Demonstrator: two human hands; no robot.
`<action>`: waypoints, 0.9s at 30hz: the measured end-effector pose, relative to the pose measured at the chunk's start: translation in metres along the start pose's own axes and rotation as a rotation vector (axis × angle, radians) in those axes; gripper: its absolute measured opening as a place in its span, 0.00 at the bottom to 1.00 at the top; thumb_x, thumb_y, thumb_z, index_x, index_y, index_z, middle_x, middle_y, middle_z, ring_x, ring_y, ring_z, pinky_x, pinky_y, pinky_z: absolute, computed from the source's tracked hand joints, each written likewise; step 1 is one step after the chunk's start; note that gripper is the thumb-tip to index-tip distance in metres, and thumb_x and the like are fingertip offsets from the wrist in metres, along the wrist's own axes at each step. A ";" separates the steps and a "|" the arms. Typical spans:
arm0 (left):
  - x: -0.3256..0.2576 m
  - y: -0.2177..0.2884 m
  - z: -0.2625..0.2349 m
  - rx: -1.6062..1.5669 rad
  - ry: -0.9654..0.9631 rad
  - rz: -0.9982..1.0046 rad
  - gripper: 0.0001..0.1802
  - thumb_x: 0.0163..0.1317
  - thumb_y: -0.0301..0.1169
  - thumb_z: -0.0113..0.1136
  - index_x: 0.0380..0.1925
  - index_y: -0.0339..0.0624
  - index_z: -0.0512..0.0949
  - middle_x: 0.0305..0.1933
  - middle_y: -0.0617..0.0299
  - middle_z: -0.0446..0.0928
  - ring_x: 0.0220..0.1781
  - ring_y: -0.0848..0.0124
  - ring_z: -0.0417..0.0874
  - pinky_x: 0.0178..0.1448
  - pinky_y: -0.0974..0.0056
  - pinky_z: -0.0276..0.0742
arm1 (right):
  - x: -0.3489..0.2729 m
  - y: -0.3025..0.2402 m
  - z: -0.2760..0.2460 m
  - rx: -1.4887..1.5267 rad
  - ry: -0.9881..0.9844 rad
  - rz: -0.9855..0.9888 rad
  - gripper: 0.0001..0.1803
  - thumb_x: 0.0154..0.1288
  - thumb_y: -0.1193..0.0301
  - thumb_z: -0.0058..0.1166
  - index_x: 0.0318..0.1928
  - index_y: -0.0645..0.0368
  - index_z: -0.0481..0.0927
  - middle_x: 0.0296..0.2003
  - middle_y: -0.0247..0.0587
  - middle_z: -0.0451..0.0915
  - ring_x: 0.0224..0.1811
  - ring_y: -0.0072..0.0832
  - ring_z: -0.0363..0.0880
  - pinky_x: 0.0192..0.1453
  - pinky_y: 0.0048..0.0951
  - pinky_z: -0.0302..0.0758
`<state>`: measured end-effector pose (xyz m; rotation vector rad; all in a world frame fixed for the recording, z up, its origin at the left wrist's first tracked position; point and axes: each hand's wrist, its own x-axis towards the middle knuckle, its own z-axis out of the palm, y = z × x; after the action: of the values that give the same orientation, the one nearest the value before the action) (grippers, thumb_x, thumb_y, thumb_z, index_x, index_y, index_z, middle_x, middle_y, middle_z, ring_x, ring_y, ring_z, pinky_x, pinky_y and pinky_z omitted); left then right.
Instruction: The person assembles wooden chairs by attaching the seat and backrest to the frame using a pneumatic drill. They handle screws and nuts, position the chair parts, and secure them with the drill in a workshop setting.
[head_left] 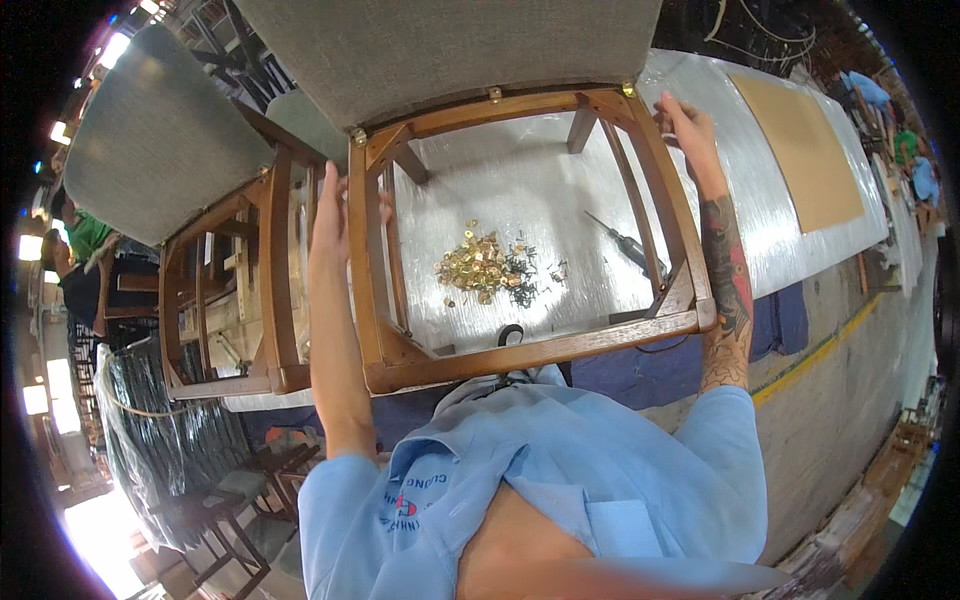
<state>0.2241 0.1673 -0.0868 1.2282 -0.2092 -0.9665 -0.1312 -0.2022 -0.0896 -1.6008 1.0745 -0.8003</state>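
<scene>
wooden chair frame [520, 352] is laid on the desk [770, 200], gripped at its side rails by left hand [328, 215] and right hand [685, 125]; brass fittings pile [478, 266] is seen inside frame.

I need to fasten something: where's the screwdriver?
In the head view, the screwdriver lies on the table, seen through the chair frame, right of the brass hardware pile, nearer the right hand.
</scene>
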 end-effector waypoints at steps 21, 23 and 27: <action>-0.158 -0.120 -0.056 0.015 0.483 0.203 0.25 0.73 0.47 0.50 0.58 0.39 0.73 0.49 0.51 0.79 0.39 0.65 0.81 0.44 0.61 0.78 | -0.102 0.308 -0.085 -0.214 -0.378 0.674 0.22 0.67 0.56 0.58 0.53 0.59 0.79 0.38 0.34 0.79 0.40 0.23 0.78 0.45 0.29 0.76; -0.197 -0.172 -0.077 -0.061 0.539 0.123 0.24 0.71 0.46 0.52 0.56 0.39 0.74 0.47 0.50 0.80 0.40 0.62 0.81 0.45 0.60 0.78 | -0.107 0.317 -0.083 -0.222 -0.403 0.688 0.22 0.67 0.56 0.58 0.53 0.59 0.78 0.39 0.34 0.79 0.41 0.23 0.77 0.46 0.29 0.76; -0.258 -0.299 -0.060 -0.050 0.401 -0.229 0.21 0.68 0.43 0.55 0.51 0.39 0.78 0.44 0.49 0.81 0.41 0.55 0.83 0.48 0.57 0.78 | -0.100 0.328 -0.067 -0.258 -0.481 0.671 0.23 0.67 0.57 0.58 0.54 0.58 0.77 0.40 0.35 0.79 0.42 0.24 0.77 0.47 0.29 0.76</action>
<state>-0.0470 0.3907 -0.2772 1.3922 0.2754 -0.8919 -0.3128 -0.1669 -0.3855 -1.3928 1.2686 0.1700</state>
